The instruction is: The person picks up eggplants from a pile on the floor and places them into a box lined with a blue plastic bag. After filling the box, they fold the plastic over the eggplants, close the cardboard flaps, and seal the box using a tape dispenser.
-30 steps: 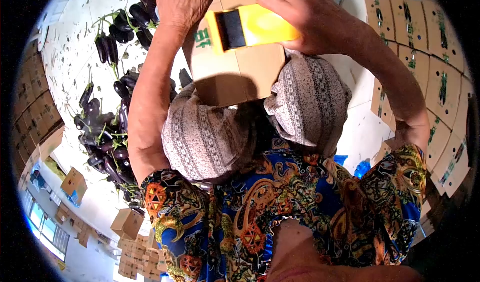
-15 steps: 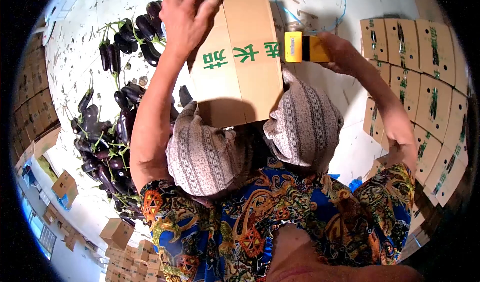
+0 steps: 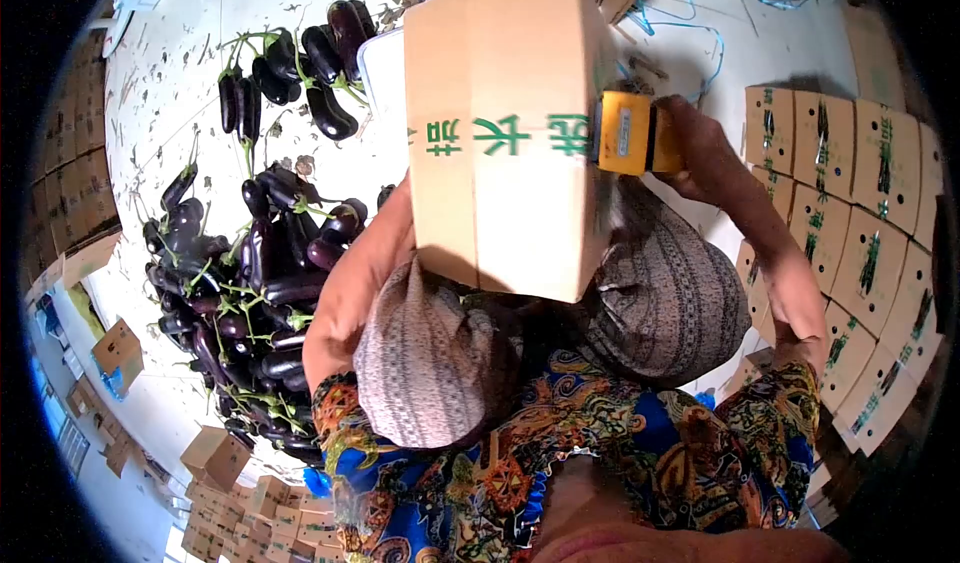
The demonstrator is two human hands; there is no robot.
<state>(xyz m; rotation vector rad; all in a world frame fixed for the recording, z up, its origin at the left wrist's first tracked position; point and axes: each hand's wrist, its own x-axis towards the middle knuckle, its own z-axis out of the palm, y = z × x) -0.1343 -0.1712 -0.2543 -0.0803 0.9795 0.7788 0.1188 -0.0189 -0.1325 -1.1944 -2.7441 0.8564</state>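
A cardboard box (image 3: 500,213) with green printed characters is tilted up between my knees. My right hand (image 3: 690,153) is closed round a boxy yellow-and-black hand tool (image 3: 625,133), whose front is up against the box's right side. I cannot make out what kind of tool it is. My left forearm (image 3: 360,273) reaches up to the box's left side. The hand at its end is hidden behind the box, so its fingers do not show.
A large heap of eggplants (image 3: 250,293) lies on the floor at left, with a smaller group (image 3: 290,68) above it. Stacked cartons (image 3: 860,233) stand at right, and more cartons (image 3: 250,513) at lower left. Blue strapping (image 3: 715,48) lies beyond the box.
My left hand has gone from the box's top left corner to out of sight behind it. The box has tipped and shifted towards me. The yellow tool has moved right and down against its side.
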